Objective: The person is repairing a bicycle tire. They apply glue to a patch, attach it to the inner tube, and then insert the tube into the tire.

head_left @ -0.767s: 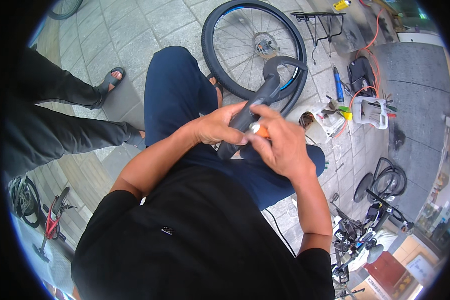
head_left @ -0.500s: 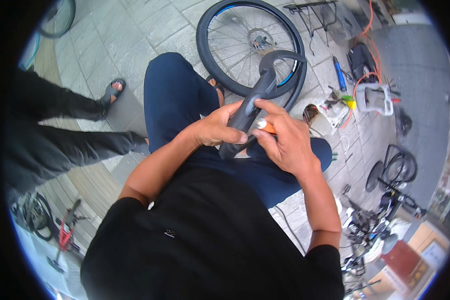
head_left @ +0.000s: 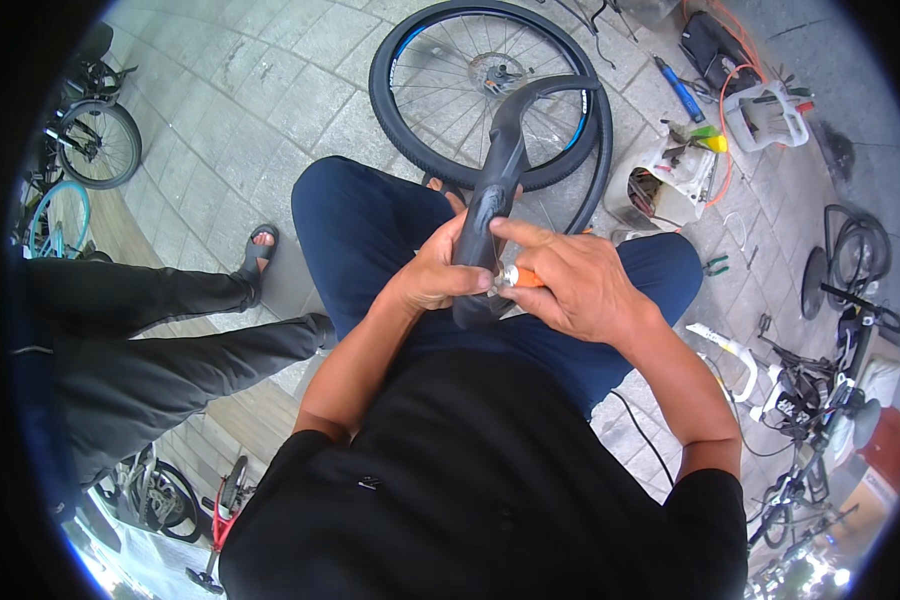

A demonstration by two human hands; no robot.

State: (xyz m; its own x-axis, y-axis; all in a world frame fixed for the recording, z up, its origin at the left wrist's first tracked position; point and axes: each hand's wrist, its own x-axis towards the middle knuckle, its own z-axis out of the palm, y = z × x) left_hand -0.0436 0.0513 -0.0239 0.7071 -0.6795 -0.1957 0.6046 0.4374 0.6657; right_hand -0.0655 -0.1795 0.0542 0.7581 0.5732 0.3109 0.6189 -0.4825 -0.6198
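My left hand [head_left: 430,268] grips a black rubber inner tube [head_left: 500,175] across my lap, thumb near its lower section. A dark glossy patch shows on the tube. My right hand [head_left: 575,280] holds a small orange tube with a white end [head_left: 524,276] beside the rubber, near my left thumb, while its index fingertip touches the glossy patch. The inner tube's far end curves over a bicycle wheel [head_left: 430,120] lying on the pavement.
A co-worker's dark-trousered legs [head_left: 160,380] stand at left, among bicycles [head_left: 100,140]. At right are cut white jugs [head_left: 655,180] with tools, a blue pump [head_left: 678,92], an orange hose [head_left: 728,170] and bike parts [head_left: 810,380]. Grey paving [head_left: 250,90] lies around.
The view has shifted, bringing more parked bicycles in at upper left. My right index finger has moved onto the glossy patch, and the orange tube sits closer to my left thumb.
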